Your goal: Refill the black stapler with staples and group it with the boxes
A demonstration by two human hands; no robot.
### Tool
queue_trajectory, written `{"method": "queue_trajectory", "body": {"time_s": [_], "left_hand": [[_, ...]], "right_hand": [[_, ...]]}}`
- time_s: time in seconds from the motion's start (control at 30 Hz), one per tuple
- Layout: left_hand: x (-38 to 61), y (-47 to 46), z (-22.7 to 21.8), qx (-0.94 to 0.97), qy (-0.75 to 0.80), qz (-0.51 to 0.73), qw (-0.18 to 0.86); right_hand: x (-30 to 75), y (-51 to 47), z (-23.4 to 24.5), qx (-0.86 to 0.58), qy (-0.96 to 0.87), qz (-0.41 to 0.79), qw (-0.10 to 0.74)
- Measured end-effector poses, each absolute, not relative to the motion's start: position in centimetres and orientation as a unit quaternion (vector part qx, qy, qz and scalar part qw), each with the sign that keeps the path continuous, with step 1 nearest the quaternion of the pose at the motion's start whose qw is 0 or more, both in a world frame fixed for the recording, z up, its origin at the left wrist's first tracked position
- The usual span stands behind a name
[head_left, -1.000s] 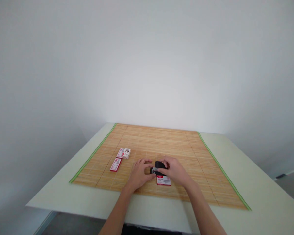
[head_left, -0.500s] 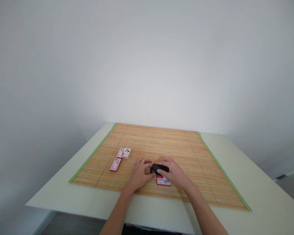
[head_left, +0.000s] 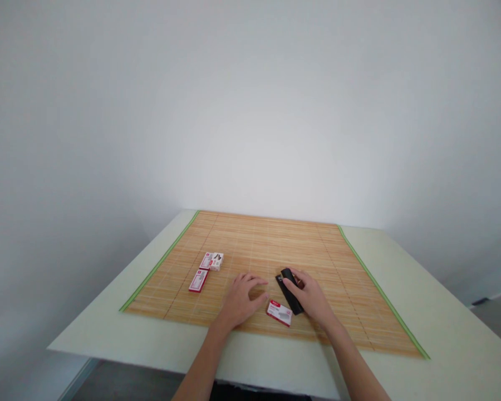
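Note:
A black stapler (head_left: 290,295) lies slantwise on the bamboo mat (head_left: 271,239), its far end pointing up and left. My right hand (head_left: 311,297) grips it from the right side, thumb and fingers around its upper part. Between my hands, nearer the front, rests a small red and white box (head_left: 279,313), tilted slightly and touched by neither hand. My left hand (head_left: 241,301) hovers or rests left of that box with thumb and fingers apart and nothing between them.
Left on the mat are two flat red and white boxes (head_left: 198,280), (head_left: 206,260) and a small white box (head_left: 216,261) with a dark picture. The mat, edged in green, covers much of a pale table (head_left: 150,345). A white wall (head_left: 259,111) stands behind.
The stapler has turned from sideways to slanted and moved right in my right hand, uncovering the red and white box. My left hand has come away from the stapler.

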State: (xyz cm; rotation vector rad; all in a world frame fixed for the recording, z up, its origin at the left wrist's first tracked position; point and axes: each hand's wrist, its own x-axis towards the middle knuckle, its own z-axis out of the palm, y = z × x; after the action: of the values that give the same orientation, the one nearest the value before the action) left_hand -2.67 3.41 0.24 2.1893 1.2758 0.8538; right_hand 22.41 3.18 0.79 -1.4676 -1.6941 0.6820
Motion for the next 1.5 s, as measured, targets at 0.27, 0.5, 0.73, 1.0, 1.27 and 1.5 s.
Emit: {"method": "queue_trajectory", "body": {"time_s": [0.27, 0.5, 0.73, 1.0, 1.27, 1.5], "left_hand": [[-1.2, 1.7, 1.0, 0.859, 0.353, 0.256, 0.268], [0.0, 1.4, -0.3, 0.789, 0.511, 0.287, 0.183], [-3.4, 1.6, 0.1, 0.763, 0.519, 0.291, 0.252], [-4.3, 2.3, 1.1, 0.811, 0.462, 0.232, 0.272], [-1.7, 1.5, 1.1, 0.821, 0.458, 0.240, 0.243], [-1.7, 1.6, 1.0, 0.832, 0.443, 0.239, 0.232]], "right_hand": [[21.6, 2.4, -0.3, -0.574, -0.624, 0.334, 0.412], [21.9, 2.1, -0.4, -0.558, -0.608, 0.362, 0.433], [22.3, 0.5, -0.9, -0.579, -0.557, 0.436, 0.406], [22.1, -0.7, -1.2, -0.558, -0.551, 0.476, 0.399], [20.1, -1.1, -1.2, -0.547, -0.550, 0.486, 0.402], [20.0, -1.3, -0.9, -0.546, -0.553, 0.475, 0.413]]}}
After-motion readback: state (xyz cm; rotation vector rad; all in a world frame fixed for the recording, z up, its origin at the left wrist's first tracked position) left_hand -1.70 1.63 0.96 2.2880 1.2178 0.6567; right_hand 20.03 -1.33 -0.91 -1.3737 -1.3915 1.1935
